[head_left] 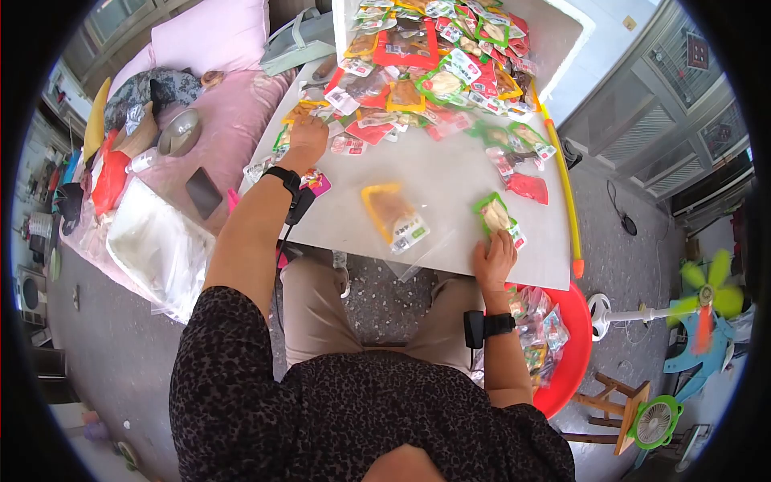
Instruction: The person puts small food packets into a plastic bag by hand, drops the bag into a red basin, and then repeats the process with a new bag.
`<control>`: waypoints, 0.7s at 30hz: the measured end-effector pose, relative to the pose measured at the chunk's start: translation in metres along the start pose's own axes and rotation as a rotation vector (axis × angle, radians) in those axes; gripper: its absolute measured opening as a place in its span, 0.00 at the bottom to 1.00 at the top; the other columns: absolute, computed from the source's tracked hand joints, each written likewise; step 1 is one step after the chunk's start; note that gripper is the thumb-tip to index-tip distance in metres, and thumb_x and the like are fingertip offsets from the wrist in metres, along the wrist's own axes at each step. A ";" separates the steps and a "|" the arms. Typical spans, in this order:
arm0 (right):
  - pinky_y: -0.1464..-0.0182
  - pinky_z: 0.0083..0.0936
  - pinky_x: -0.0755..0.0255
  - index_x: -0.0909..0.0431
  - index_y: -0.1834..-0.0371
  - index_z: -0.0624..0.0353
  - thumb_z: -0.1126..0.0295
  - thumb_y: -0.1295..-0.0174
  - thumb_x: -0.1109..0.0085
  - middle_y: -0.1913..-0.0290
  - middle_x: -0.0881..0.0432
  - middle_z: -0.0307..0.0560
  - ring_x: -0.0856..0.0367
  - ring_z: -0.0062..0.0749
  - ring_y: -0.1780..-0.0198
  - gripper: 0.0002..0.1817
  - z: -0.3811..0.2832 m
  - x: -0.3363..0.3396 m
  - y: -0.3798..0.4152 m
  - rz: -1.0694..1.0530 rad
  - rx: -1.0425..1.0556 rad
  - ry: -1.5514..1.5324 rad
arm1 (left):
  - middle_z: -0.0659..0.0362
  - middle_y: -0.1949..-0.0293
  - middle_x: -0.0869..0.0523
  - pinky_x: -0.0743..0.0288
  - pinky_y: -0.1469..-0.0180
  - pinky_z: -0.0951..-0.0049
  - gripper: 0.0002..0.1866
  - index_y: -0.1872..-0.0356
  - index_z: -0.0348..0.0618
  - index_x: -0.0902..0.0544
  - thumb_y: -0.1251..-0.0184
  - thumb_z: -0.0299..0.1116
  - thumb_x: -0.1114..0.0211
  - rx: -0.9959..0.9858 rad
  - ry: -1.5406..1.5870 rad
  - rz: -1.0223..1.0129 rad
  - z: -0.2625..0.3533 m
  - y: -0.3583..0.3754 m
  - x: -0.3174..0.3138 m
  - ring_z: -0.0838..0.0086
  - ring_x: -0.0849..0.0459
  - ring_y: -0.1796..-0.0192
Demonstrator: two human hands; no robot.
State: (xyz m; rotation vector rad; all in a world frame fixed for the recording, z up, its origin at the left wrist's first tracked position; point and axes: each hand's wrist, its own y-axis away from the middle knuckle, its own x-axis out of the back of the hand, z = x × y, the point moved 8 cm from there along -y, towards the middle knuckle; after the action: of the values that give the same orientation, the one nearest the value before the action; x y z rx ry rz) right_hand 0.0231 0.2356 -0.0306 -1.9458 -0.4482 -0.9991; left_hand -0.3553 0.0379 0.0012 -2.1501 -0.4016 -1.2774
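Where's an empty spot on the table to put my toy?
The pale table is bare between the yellow-edged packet and the green-edged packet at the right hand. Another bare patch lies between the green-edged packet and the yellow pole. It's crowded at the back under the packet heap, and around the left hand.

We see a loose, short-sleeved top (pixel 361 410) in black with a mottled grey-brown print, like small animal spots, which covers the sleeves (pixel 221 353) too. Below it we see plain beige trousers (pixel 315 317). Our left hand (pixel 307 140) and right hand (pixel 495 257) are bare. The left wrist strap (pixel 281 177) is black, with a black box (pixel 300 206) and thin dark cable (pixel 283 245); the right wrist strap (pixel 500 324) matches, bearing a blocky black module (pixel 474 329).
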 end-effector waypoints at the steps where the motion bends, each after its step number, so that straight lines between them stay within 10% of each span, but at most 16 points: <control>1: 0.47 0.39 0.47 0.30 0.62 0.62 0.68 0.57 0.47 0.53 0.31 0.52 0.37 0.45 0.46 0.17 0.000 0.001 0.001 0.003 0.001 -0.011 | 0.61 0.66 0.23 0.41 0.50 0.63 0.09 0.73 0.44 0.22 0.52 0.31 0.49 -0.002 0.012 -0.045 0.000 -0.002 0.001 0.69 0.27 0.56; 16: 0.49 0.38 0.44 0.31 0.61 0.62 0.70 0.56 0.46 0.55 0.31 0.53 0.36 0.45 0.48 0.17 -0.006 0.016 0.004 0.140 0.063 -0.021 | 0.53 0.69 0.22 0.30 0.64 0.67 0.06 0.73 0.39 0.24 0.57 0.25 0.44 0.040 0.660 0.596 0.028 0.061 0.171 0.61 0.24 0.68; 21: 0.57 0.32 0.34 0.34 0.56 0.64 0.66 0.48 0.48 0.56 0.29 0.54 0.29 0.41 0.55 0.18 -0.017 0.017 0.012 0.008 -0.248 -0.742 | 0.54 0.71 0.24 0.31 0.69 0.67 0.05 0.76 0.41 0.25 0.57 0.29 0.44 -0.078 0.805 0.647 0.101 0.104 0.215 0.61 0.25 0.69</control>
State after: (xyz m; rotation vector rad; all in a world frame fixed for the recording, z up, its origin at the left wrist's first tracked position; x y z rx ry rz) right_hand 0.0336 0.2140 -0.0187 -2.5163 -0.7460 -0.2959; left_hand -0.1243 0.0120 0.1166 -1.4332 0.6276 -1.5982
